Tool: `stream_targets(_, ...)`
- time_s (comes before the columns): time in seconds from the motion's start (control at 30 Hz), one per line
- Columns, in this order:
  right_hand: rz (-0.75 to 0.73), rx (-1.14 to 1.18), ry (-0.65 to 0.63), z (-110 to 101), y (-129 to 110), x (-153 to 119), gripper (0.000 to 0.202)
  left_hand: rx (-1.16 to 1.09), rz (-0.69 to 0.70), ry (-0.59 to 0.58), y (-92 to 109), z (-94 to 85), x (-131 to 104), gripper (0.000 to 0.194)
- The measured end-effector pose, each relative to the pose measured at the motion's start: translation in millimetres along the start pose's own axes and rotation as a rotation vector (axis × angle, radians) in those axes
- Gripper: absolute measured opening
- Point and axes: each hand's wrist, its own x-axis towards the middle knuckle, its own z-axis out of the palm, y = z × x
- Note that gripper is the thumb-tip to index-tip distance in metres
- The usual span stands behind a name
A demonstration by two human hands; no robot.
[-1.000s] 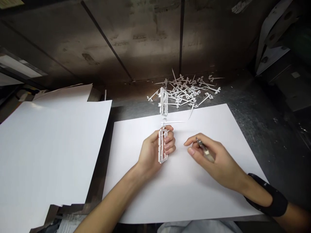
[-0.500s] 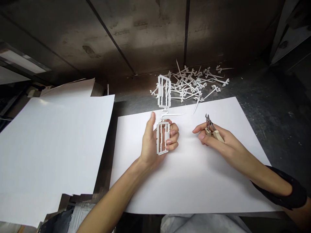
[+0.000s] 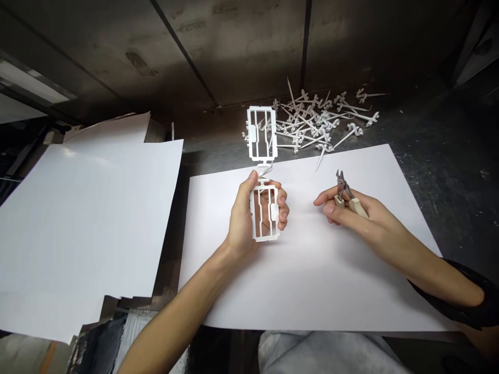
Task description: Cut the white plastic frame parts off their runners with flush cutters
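Observation:
My left hand [image 3: 242, 215] is wrapped round the lower of two white plastic frames [image 3: 262, 160], which a thin sprue joins end to end. The upper frame stands up beyond my fingertips, in front of part of the scrap pile. In my right hand [image 3: 360, 218] are small nippers [image 3: 355, 206] with cream handles, jaws pointing up and apart from the frames. Its index finger is stretched out to the left. Both hands are above a white sheet [image 3: 319, 285].
Several white sprue scraps [image 3: 312, 124] lie heaped on the dark metal table [image 3: 413, 150] behind the sheet. A stack of large white sheets [image 3: 89, 218] is at the left. A dark metal wall [image 3: 249, 52] rises at the back.
The joined frames have turned to face the camera more squarely, and my left thumb has closed in toward the sprue. My right hand still holds the nippers. The whole view has shifted slightly.

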Motion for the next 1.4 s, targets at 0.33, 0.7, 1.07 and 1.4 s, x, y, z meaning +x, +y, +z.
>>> stream_targets(0.33, 0.009, -0.004, -0.007, -1.4, 0.3, 0.0, 0.02, -0.034, -0.019, 0.038, 0.0, 7.3, -0.8, 0.046)
stream_targets(0.7, -0.008, -0.064, -0.026, -0.7, -1.3, -2.7, 0.02, -0.077, -0.092, -0.005, 0.3, 4.5, -0.5, 0.053)
stream_targets(1.07, -0.023, -0.116, -0.036, -3.3, 1.2, -1.4, 0.026, -0.049, -0.105, -0.053, -0.4, 9.8, -3.2, 0.054)
stream_targets(1.4, -0.028, -0.115, -0.04, -2.0, -2.2, -0.4, 0.023, -0.048, -0.102, -0.052, -1.6, 8.7, -2.4, 0.053)
